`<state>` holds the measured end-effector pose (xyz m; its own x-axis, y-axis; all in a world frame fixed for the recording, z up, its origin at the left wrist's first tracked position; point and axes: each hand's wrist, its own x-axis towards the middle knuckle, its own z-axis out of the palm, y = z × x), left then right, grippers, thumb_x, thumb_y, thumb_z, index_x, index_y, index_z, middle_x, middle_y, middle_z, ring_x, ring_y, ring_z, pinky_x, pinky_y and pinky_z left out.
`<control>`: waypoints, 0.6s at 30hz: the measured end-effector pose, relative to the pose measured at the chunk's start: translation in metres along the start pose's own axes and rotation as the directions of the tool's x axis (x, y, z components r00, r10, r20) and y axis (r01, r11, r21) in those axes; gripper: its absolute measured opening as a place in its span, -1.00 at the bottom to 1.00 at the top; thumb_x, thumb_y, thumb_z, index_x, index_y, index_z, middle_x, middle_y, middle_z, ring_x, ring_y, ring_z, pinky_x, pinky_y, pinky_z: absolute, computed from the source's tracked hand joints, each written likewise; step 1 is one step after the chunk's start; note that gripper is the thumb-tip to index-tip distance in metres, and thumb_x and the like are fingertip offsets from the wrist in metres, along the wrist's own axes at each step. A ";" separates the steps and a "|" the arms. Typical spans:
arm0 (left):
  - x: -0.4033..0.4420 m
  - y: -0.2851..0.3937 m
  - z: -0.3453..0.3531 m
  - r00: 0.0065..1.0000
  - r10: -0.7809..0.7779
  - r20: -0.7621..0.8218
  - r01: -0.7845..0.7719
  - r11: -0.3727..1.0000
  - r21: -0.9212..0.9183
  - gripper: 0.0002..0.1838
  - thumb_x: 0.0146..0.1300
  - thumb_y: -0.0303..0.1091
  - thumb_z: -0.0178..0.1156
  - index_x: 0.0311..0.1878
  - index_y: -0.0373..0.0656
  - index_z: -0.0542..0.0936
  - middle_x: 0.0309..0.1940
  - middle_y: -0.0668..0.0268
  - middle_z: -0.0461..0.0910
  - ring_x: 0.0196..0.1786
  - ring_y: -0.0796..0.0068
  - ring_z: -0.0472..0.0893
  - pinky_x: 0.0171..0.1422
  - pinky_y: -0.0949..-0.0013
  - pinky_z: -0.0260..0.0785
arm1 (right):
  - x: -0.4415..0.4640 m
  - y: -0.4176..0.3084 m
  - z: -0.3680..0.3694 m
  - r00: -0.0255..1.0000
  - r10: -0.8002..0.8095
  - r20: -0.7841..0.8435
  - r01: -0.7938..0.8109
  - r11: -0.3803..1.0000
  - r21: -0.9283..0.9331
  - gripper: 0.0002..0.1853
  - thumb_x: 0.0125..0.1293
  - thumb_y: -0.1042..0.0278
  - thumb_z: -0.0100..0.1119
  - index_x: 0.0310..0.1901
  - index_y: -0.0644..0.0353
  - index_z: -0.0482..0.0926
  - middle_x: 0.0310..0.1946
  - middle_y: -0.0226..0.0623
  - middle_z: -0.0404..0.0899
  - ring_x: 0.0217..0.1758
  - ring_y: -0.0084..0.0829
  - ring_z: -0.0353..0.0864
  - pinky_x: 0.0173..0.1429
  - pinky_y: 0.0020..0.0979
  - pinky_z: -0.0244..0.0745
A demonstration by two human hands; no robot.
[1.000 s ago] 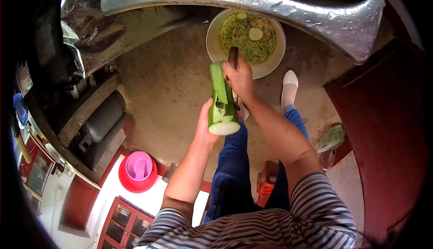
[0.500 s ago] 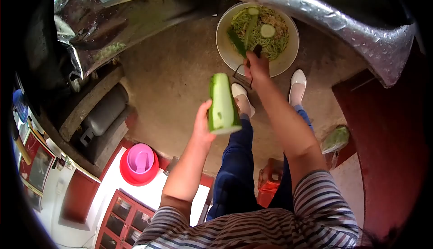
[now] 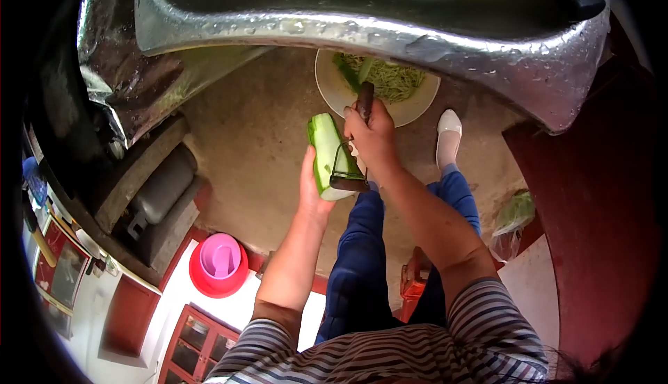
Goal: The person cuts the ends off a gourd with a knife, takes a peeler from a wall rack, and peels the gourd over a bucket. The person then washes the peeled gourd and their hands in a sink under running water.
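My left hand (image 3: 312, 186) grips a thick green squash (image 3: 328, 153) by its left side. A broad pale strip runs along the squash where its skin is off, and the cut end faces me. My right hand (image 3: 376, 137) is closed around the dark handle of a peeler (image 3: 366, 99) with a thin wire frame. The peeler's blade lies across the near end of the squash. Beyond the hands, a white basin (image 3: 323, 88) on the floor holds green shreds (image 3: 396, 81) and strips of peel; the sink rim hides its far part.
A wet metal sink (image 3: 306, 29) spans the top of the view. At right stands a dark red surface (image 3: 605, 231), with a plastic bag of greens (image 3: 513, 220) beside it. Pink and red basins (image 3: 240, 276) sit lower left. A red object (image 3: 414, 280) is behind my legs.
My right hand has come back from over the basin, bringing the peeler onto the squash. My left hand and the squash have shifted slightly left. The sink now covers more of the basin.
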<state>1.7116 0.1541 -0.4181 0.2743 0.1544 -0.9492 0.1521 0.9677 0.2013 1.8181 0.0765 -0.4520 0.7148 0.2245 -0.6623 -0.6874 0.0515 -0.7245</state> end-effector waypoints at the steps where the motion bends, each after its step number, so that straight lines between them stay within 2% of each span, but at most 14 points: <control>1: -0.002 -0.001 0.000 0.999 -0.029 0.026 0.029 1.000 0.007 -0.46 0.34 0.07 -0.15 0.17 -0.16 0.38 -0.03 0.12 0.52 -0.02 0.19 0.54 0.10 0.12 0.41 | 0.003 0.002 0.000 1.000 0.016 -0.010 -0.016 1.000 0.018 -0.89 0.21 0.47 0.10 -0.37 0.19 0.36 -0.66 -0.44 0.41 -0.62 -0.63 0.36 -0.52 -0.55 0.26; 2: -0.004 -0.002 0.000 0.997 -0.054 0.050 0.053 0.998 0.014 -0.44 0.34 0.10 -0.18 0.20 -0.13 0.37 -0.01 0.13 0.51 -0.01 0.17 0.53 0.11 0.11 0.40 | 0.007 0.005 0.001 0.999 0.032 -0.015 -0.032 0.999 0.037 -0.89 0.20 0.48 0.10 -0.39 0.19 0.36 -0.67 -0.43 0.41 -0.62 -0.63 0.37 -0.52 -0.54 0.26; 3: -0.008 -0.004 0.002 0.997 -0.068 -0.020 0.068 0.998 -0.008 -0.41 0.32 0.16 -0.21 0.17 -0.11 0.40 -0.05 0.11 0.52 -0.08 0.16 0.54 -0.04 0.08 0.43 | 0.013 0.007 -0.001 1.000 -0.009 -0.006 0.009 0.999 -0.032 -0.87 0.20 0.45 0.11 -0.42 0.20 0.36 -0.68 -0.42 0.40 -0.63 -0.64 0.37 -0.52 -0.54 0.26; 4: -0.012 -0.006 0.001 0.998 -0.065 -0.021 0.065 0.998 -0.005 -0.41 0.32 0.16 -0.21 0.17 -0.11 0.40 -0.05 0.11 0.52 -0.08 0.16 0.54 -0.04 0.08 0.43 | 0.017 0.009 -0.002 1.000 -0.009 -0.005 0.009 1.000 -0.028 -0.87 0.20 0.45 0.11 -0.42 0.20 0.36 -0.68 -0.42 0.40 -0.63 -0.64 0.37 -0.52 -0.54 0.26; 6: -0.021 -0.009 0.003 0.989 -0.146 0.015 0.144 0.987 0.073 -0.37 0.28 0.24 -0.24 0.17 -0.06 0.40 -0.07 0.09 0.50 -0.15 0.18 0.53 -0.21 0.13 0.41 | 0.023 0.014 -0.005 0.999 0.014 0.043 -0.012 0.998 -0.055 -0.85 0.22 0.40 0.10 -0.44 0.20 0.36 -0.69 -0.42 0.40 -0.64 -0.63 0.36 -0.52 -0.54 0.25; 7: -0.029 -0.011 0.013 0.979 -0.202 0.002 0.201 0.978 0.045 -0.33 0.24 0.30 -0.25 0.18 -0.01 0.38 -0.08 0.09 0.47 -0.19 0.23 0.49 -0.30 0.19 0.38 | 0.027 0.017 -0.006 0.999 0.018 0.043 -0.016 0.998 -0.053 -0.85 0.22 0.40 0.10 -0.44 0.20 0.36 -0.69 -0.42 0.40 -0.64 -0.63 0.36 -0.52 -0.54 0.25; 8: -0.034 -0.012 0.011 0.980 -0.199 0.000 0.199 0.979 0.047 -0.33 0.24 0.30 -0.25 0.18 -0.01 0.38 -0.08 0.09 0.47 -0.19 0.23 0.49 -0.30 0.19 0.38 | 0.033 0.022 -0.006 0.997 0.024 0.071 -0.018 0.997 -0.076 -0.84 0.22 0.38 0.10 -0.44 0.19 0.36 -0.69 -0.43 0.41 -0.64 -0.62 0.36 -0.53 -0.53 0.25; 10: -0.042 -0.014 0.005 0.940 -0.245 0.239 0.282 0.950 -0.136 -0.33 0.24 0.27 -0.15 0.16 -0.11 0.37 -0.11 0.14 0.48 -0.13 0.19 0.52 -0.24 0.08 0.46 | 0.050 0.046 -0.003 0.994 0.030 0.103 -0.020 0.995 -0.095 -0.83 0.23 0.37 0.10 -0.45 0.19 0.35 -0.68 -0.44 0.41 -0.64 -0.62 0.36 -0.54 -0.53 0.24; 14: -0.050 -0.007 -0.008 0.938 -0.267 0.222 0.309 0.934 -0.182 -0.31 0.23 0.28 -0.14 0.19 -0.10 0.35 -0.10 0.13 0.45 -0.15 0.19 0.50 -0.26 0.10 0.45 | 0.075 0.121 0.006 0.991 -0.132 -0.022 0.130 0.990 -0.048 -0.83 0.19 0.31 0.15 -0.39 0.19 0.42 -0.62 -0.42 0.44 -0.63 -0.60 0.35 -0.55 -0.53 0.26; 15: -0.051 -0.003 -0.010 0.929 -0.275 0.249 0.302 0.950 -0.080 -0.31 0.19 0.28 -0.11 0.26 0.03 0.30 -0.03 0.11 0.39 -0.13 0.26 0.47 -0.26 0.15 0.41 | 0.083 0.121 0.002 0.995 -0.063 -0.081 0.054 0.994 -0.100 -0.82 0.18 0.29 0.15 -0.36 0.20 0.43 -0.61 -0.41 0.44 -0.63 -0.60 0.35 -0.56 -0.53 0.27; 17: -0.054 0.005 -0.012 0.929 -0.272 0.250 0.283 0.959 -0.010 -0.31 0.19 0.25 -0.10 0.27 0.00 0.29 -0.01 0.09 0.39 -0.11 0.22 0.47 -0.22 0.09 0.41 | 0.088 0.123 -0.010 0.984 0.047 -0.170 -0.073 0.986 -0.153 -0.80 0.17 0.28 0.15 -0.32 0.20 0.39 -0.62 -0.38 0.42 -0.70 -0.60 0.30 -0.65 -0.54 0.21; 18: -0.057 0.008 -0.008 0.931 -0.267 0.250 0.261 0.964 0.055 -0.31 0.19 0.22 -0.10 0.27 -0.03 0.29 0.02 0.08 0.39 -0.08 0.19 0.47 -0.18 0.04 0.42 | 0.085 0.111 -0.012 0.985 0.049 -0.167 -0.075 0.986 -0.149 -0.80 0.17 0.28 0.15 -0.32 0.20 0.39 -0.62 -0.38 0.42 -0.70 -0.60 0.30 -0.65 -0.54 0.21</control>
<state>1.6895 0.1548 -0.3640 0.4521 -0.1641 -0.8767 0.2703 0.9619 -0.0406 1.8036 0.0892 -0.5912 0.6916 0.0609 -0.7197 -0.7118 -0.1113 -0.6935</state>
